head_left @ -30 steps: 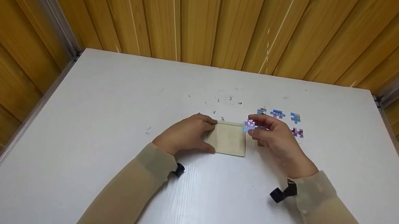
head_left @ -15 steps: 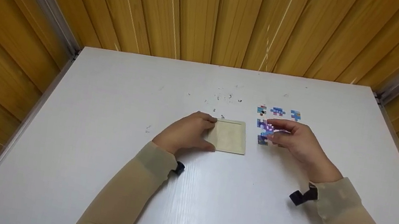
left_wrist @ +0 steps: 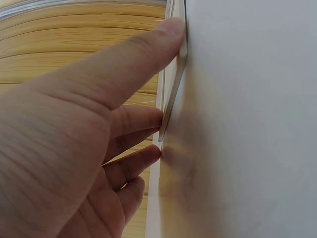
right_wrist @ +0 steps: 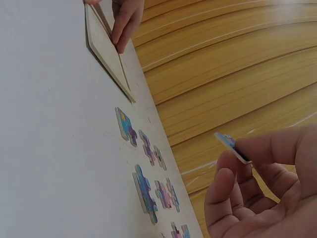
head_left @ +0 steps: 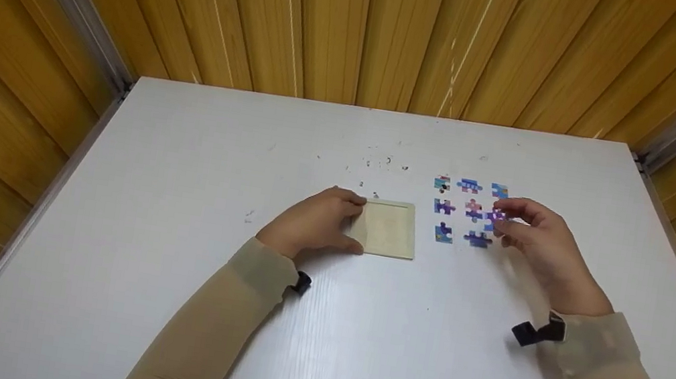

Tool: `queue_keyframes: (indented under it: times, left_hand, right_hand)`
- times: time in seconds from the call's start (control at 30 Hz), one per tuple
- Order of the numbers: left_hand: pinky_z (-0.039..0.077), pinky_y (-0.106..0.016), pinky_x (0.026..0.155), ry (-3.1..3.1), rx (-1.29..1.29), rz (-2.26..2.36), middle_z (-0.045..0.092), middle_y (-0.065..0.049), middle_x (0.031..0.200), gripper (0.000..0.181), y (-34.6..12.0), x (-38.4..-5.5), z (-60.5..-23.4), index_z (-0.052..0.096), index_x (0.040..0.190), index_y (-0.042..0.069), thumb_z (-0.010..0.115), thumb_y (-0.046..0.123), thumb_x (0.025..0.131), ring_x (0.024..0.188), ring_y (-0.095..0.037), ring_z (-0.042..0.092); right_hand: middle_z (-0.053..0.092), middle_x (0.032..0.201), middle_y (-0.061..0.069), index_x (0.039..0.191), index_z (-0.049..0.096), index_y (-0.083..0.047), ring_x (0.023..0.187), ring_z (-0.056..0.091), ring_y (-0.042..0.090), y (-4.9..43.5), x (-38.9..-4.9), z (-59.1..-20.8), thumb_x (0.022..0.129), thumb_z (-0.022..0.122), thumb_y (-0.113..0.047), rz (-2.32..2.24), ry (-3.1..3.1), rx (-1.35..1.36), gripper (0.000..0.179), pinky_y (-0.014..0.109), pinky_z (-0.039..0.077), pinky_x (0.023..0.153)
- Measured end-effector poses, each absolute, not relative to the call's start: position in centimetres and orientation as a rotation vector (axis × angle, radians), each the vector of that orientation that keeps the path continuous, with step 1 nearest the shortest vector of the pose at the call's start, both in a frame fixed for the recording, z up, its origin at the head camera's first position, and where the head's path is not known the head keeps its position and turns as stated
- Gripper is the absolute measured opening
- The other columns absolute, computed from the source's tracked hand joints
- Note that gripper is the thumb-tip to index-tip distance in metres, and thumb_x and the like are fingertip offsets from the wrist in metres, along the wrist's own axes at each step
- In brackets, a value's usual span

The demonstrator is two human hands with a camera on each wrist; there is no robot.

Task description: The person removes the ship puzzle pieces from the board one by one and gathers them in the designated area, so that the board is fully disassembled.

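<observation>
My left hand (head_left: 315,223) grips a pale square puzzle tray (head_left: 389,228) by its left side, thumb at the near edge and fingers at the far edge. Seen from the left wrist, the thumb presses on the tray's thin edge (left_wrist: 174,89). To the right, my right hand (head_left: 540,242) pinches a purple and blue jigsaw piece (right_wrist: 229,143) between thumb and fingers, raised above the table. Under and beside it lie several loose jigsaw pieces in rows, among them a purple-blue one (head_left: 478,239) and a pink one (head_left: 473,211). The right hand partly covers the right column.
All of this lies on a white table (head_left: 195,146), with small dark marks near its middle. A yellow wood-plank wall (head_left: 336,26) stands behind the far edge. Black wrist mounts (head_left: 538,331) hang at both sleeves.
The right hand has moved right with its jigsaw piece, away from the tray's upper right corner to above the right column of pieces. The left hand keeps its place on the tray.
</observation>
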State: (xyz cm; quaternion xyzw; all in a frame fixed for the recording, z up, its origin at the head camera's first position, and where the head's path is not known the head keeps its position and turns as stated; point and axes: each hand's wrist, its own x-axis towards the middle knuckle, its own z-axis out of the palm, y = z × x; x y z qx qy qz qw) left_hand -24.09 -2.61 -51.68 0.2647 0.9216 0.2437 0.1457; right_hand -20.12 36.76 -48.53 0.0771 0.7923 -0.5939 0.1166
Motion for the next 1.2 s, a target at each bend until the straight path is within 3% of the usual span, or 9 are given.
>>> queue_keyframes:
  times: [0.47,0.67,0.87,1.2]
  left_hand:
    - [0.042,-0.037,0.138,2.635,0.726,0.732,0.056,-0.002,0.174,0.08,-2.9,-24.1,-51.4,0.065,0.159,0.005,0.098,0.033,0.091,0.164,-0.024,0.049]
    - [0.042,-0.039,0.138,2.638,0.755,0.723,0.056,-0.004,0.173,0.079,-2.9,-24.0,-51.5,0.065,0.158,0.004,0.098,0.032,0.092,0.164,-0.026,0.049]
    - [0.041,-0.038,0.138,2.627,0.751,0.722,0.055,-0.003,0.174,0.08,-2.9,-24.0,-51.4,0.064,0.159,0.005,0.098,0.034,0.092,0.165,-0.025,0.048]
    - [0.042,-0.039,0.137,2.635,0.755,0.719,0.056,-0.004,0.174,0.079,-2.7,-24.0,-51.5,0.065,0.158,0.005,0.098,0.033,0.092,0.165,-0.026,0.049]
  right_hand:
    - [0.064,0.137,-0.003,0.153,0.062,-0.01,0.123,0.06,0.018,39.1,-21.0,-49.4,0.112,0.074,-0.035,-1.518,2.378,0.337,0.05,0.018,0.061,0.105]
    - [0.068,0.129,-0.008,0.148,0.067,-0.006,0.112,0.063,0.012,40.1,-21.4,-50.2,0.109,0.078,-0.035,-1.389,2.481,0.303,0.05,0.017,0.062,0.094]
    - [0.072,0.112,-0.01,0.137,0.075,-0.007,0.098,0.066,0.014,40.7,-21.5,-50.4,0.107,0.079,-0.034,-1.233,2.598,0.291,0.041,0.023,0.061,0.081]
    - [0.073,0.12,0.004,0.138,0.076,-0.009,0.105,0.061,0.024,40.7,-21.2,-50.1,0.108,0.078,-0.038,-1.097,2.585,0.296,0.042,0.025,0.057,0.081]
